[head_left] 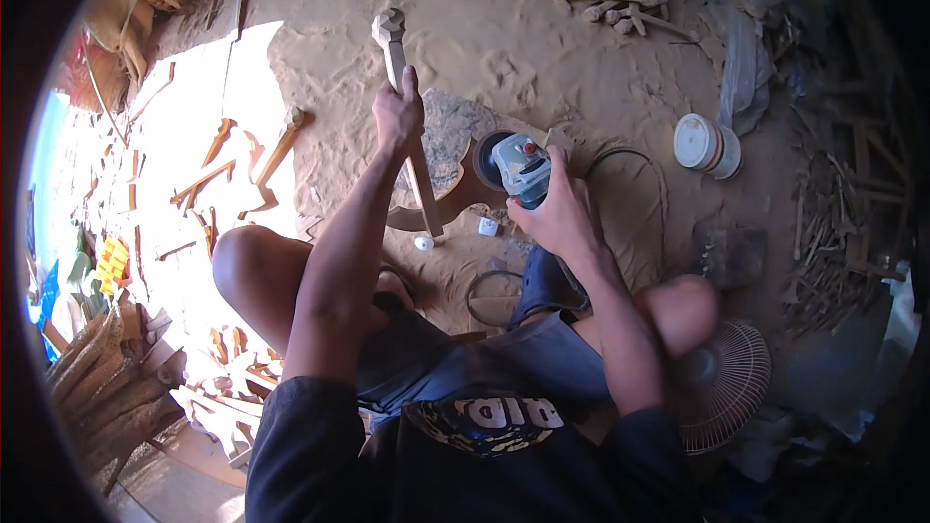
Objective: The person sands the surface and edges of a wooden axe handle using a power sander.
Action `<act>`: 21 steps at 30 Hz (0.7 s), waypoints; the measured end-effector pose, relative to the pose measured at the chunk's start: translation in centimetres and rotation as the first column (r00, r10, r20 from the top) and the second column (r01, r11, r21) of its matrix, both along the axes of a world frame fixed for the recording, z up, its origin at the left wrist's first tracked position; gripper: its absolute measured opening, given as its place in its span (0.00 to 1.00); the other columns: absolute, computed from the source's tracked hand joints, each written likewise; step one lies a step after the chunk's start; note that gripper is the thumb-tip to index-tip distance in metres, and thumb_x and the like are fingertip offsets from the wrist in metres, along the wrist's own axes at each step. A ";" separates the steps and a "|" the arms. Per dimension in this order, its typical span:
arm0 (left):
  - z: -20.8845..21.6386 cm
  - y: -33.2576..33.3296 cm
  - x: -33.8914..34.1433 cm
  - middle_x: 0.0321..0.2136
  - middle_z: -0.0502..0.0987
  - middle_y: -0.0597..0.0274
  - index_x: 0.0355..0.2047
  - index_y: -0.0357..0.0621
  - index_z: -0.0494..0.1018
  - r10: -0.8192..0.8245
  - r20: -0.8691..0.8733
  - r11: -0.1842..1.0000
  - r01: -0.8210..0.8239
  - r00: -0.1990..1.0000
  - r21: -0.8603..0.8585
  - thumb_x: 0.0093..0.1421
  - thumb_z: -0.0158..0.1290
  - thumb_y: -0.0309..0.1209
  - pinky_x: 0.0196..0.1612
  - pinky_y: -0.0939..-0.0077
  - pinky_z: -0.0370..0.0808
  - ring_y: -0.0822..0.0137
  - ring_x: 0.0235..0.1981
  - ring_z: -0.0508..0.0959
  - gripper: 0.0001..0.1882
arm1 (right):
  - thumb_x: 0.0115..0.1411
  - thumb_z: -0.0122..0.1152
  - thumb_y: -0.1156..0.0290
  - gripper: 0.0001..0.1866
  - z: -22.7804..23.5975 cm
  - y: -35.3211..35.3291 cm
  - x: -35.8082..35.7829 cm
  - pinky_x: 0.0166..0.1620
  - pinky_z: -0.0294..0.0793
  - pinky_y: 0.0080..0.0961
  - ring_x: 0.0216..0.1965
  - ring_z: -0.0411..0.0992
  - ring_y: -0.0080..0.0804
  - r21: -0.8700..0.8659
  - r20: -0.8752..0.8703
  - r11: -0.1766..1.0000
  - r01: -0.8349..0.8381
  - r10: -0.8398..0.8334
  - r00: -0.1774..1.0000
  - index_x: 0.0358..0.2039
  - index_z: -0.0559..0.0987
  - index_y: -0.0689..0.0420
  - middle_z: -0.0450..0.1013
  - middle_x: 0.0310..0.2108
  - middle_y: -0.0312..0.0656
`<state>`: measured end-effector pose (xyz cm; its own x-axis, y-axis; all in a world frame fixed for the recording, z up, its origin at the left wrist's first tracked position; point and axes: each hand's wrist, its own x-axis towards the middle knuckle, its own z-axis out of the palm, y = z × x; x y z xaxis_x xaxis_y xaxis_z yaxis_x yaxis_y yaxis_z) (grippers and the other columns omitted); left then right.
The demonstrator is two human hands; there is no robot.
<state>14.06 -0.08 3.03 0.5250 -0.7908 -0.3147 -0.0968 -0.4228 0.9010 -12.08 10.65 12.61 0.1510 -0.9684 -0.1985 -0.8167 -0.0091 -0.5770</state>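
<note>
Strong light falls across the left of the frame, overexposing the ground (pixel 250 66) until its texture washes out to white; a smaller patch of glare lies at top centre. The middle is in soft, moderate shade. The fan (pixel 741 392) at lower right and the dark shirt (pixel 455 484) at bottom centre are dim. Fisheye curvature and black vignetting mark the rim.
</note>
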 end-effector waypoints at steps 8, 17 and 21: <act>0.1 -0.2 -1.3 0.23 0.79 0.34 0.33 0.26 0.76 0.024 0.175 0.997 -0.011 0.984 -0.071 0.69 0.53 0.53 0.37 0.49 0.76 0.40 0.29 0.83 0.32 | 0.48 0.75 0.60 0.48 -1.0 1.1 1.6 0.50 0.78 0.52 0.46 0.78 0.65 0.137 0.165 0.984 -0.117 0.094 0.982 0.65 0.61 0.60 0.79 0.44 0.64; 0.7 0.1 -2.1 0.20 0.78 0.38 0.29 0.28 0.76 0.035 0.257 0.987 0.007 0.966 -0.160 0.69 0.52 0.57 0.31 0.52 0.77 0.48 0.25 0.83 0.35 | 0.49 0.74 0.63 0.38 -0.4 1.4 2.2 0.47 0.77 0.56 0.44 0.77 0.68 0.154 0.100 0.976 -0.152 0.137 0.985 0.56 0.63 0.59 0.79 0.40 0.65; 1.4 0.3 -2.6 0.24 0.79 0.34 0.31 0.28 0.77 0.021 0.248 0.990 0.014 0.969 -0.137 0.69 0.52 0.55 0.38 0.48 0.76 0.38 0.32 0.84 0.33 | 0.50 0.73 0.64 0.36 -0.6 1.6 2.3 0.46 0.77 0.57 0.43 0.78 0.68 0.152 0.067 0.976 -0.156 0.147 0.987 0.55 0.63 0.58 0.79 0.39 0.65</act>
<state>11.48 0.19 4.48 0.5757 -0.8153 -0.0631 -0.3236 -0.2980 0.8980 -9.82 12.21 11.99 0.3083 -0.8911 -0.3331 -0.7799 -0.0363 -0.6248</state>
